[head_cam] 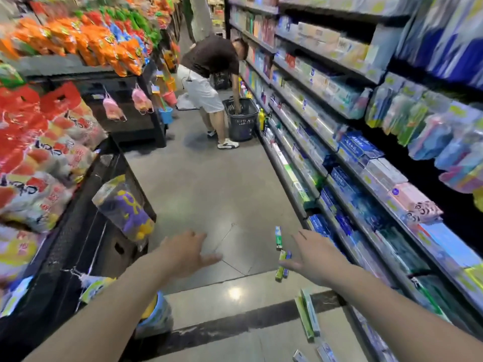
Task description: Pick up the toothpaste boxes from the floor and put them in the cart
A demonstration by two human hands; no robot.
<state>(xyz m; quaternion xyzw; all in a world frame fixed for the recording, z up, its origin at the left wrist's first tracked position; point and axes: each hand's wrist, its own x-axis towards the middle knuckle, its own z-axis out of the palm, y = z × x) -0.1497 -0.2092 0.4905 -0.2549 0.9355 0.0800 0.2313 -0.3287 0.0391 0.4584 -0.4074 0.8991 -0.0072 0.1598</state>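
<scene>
Several toothpaste boxes lie on the grey floor by the right shelf: a green-white box (278, 237), a green and a blue box side by side (282, 266), two long green boxes (307, 316), and more at the bottom edge (325, 354). My left hand (187, 250) reaches forward over the floor, fingers straight, holding nothing. My right hand (317, 258) stretches out just right of the green and blue pair, fingers spread, empty. No cart of mine is in view.
A person (209, 74) bends over a dark basket (241, 118) farther down the aisle. Snack shelves (52, 126) line the left, toothpaste and toothbrush shelves (366, 165) the right. Bags hang off the left shelf (125, 205).
</scene>
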